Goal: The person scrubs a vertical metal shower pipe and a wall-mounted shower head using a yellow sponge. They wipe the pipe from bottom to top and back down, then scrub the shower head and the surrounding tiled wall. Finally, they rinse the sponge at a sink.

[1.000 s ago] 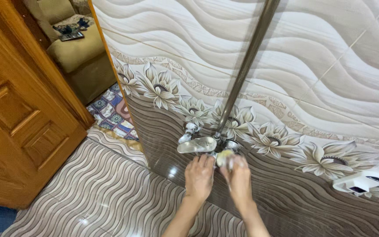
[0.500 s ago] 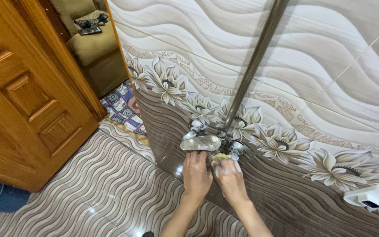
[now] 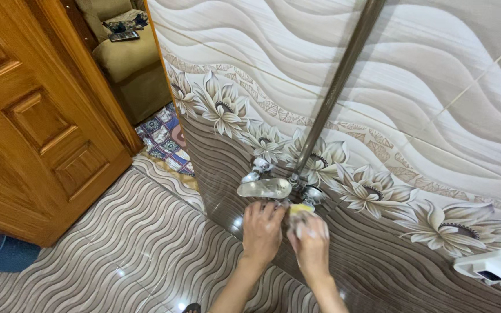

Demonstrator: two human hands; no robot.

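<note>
- Over on the far right of the wall sits a small white soap holder (image 3: 492, 266); from where I stand I can't make out what, if anything, lies in it.
- The wall (image 3: 436, 75) is tiled: pale cream waves up top, a band of big printed flowers across the middle, dark brown wavy tile beneath.
- The floor (image 3: 129, 243) has grey and beige wave-patterned tiles, glossy enough to catch spots of light.
- On the left stands an open wooden door (image 3: 36, 127) with raised panels; past it there is a patterned rug (image 3: 166, 139) and an olive sofa (image 3: 129, 58) with a dark, flat object on its seat.
- A metal pipe (image 3: 334, 93) runs up the wall from the shower tap (image 3: 273, 186).
- The tap is chrome, mounted low on the wall where the flower band meets the brown tile, with a flat, shiny lever and round knobs either side.
- The person's left hand (image 3: 262, 232) reaches up just below the lever, fingers loosely curled, fingertips at the underside of the tap; I can't tell if it grips anything.
- The right hand (image 3: 309, 240) is closed around a yellow sponge (image 3: 301, 208), pressing it to the tap's underside, just beside the right knob.
- The sponge shows only as a yellow edge above the fingers, and pale foam clings to that hand.
</note>
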